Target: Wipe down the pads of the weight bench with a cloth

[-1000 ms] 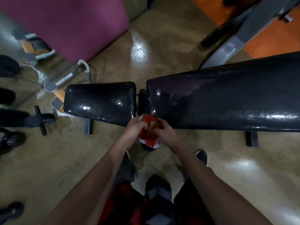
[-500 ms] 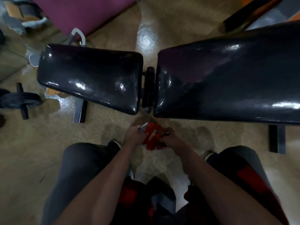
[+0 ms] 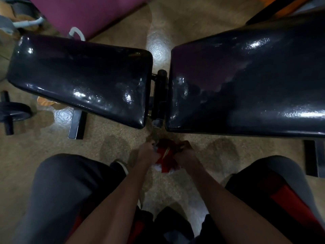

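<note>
A bunched red and white cloth (image 3: 166, 160) sits between both my hands, just below the gap in the weight bench. My left hand (image 3: 146, 153) grips its left side and my right hand (image 3: 184, 153) grips its right side. The bench has two shiny black pads: a short seat pad (image 3: 79, 80) on the left and a long back pad (image 3: 246, 85) on the right, joined by a black hinge bar (image 3: 160, 95). The cloth is off both pads, over the floor in front of them.
Black bench feet stand on the floor at the left (image 3: 76, 125) and at the right (image 3: 314, 157). A dumbbell (image 3: 10, 112) lies at the far left. A maroon panel (image 3: 88, 13) rises behind the seat pad. My knees frame the lower view.
The view has dropped closer to the bench, so the pads look bigger. Both hands with the cloth have come away from the bench's near edge and now sit lower, over the floor.
</note>
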Tool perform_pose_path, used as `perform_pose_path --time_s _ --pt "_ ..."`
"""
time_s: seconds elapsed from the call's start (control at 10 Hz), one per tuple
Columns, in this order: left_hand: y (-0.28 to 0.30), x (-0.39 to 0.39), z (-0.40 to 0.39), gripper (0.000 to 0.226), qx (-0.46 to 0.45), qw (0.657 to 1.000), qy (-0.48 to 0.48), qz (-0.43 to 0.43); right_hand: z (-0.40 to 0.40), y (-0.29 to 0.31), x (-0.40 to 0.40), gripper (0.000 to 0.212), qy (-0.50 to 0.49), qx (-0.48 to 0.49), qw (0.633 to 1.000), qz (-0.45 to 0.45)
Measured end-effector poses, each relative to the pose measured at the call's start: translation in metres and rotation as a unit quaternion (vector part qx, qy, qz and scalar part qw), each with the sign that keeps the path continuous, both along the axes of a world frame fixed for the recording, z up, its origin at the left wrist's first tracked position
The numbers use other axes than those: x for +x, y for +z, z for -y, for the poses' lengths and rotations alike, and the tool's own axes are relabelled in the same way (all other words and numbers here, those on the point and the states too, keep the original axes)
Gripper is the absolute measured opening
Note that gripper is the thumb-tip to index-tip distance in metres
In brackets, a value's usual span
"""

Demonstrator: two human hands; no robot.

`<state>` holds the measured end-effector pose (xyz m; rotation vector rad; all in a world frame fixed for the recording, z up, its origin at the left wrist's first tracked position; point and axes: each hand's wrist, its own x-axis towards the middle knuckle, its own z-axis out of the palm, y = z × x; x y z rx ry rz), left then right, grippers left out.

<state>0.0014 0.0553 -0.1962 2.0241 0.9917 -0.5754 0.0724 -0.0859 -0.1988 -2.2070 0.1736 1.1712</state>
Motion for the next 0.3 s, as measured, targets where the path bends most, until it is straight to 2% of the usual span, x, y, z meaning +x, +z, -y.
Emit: perform_pose_path --time_s 0.1,0.2,0.3 --pt "-0.004 -0.005 -0.003 0.029 0.025 1.0 -0.002 0.011 0.012 -0.001 -0.004 0.035 -0.034 0.008 0.999 0.04" --pt "-0.026 -0.016 -0.009 0.05 0.063 0.992 -0.099 -0.035 0.017 0.003 -0.004 0.066 -0.012 0.02 0.998 0.059" --pt "-0.032 -0.023 -0.009 0.062 0.091 0.983 -0.152 -0.042 0.017 0.013 -0.007 0.076 0.071 -0.018 0.994 0.086"
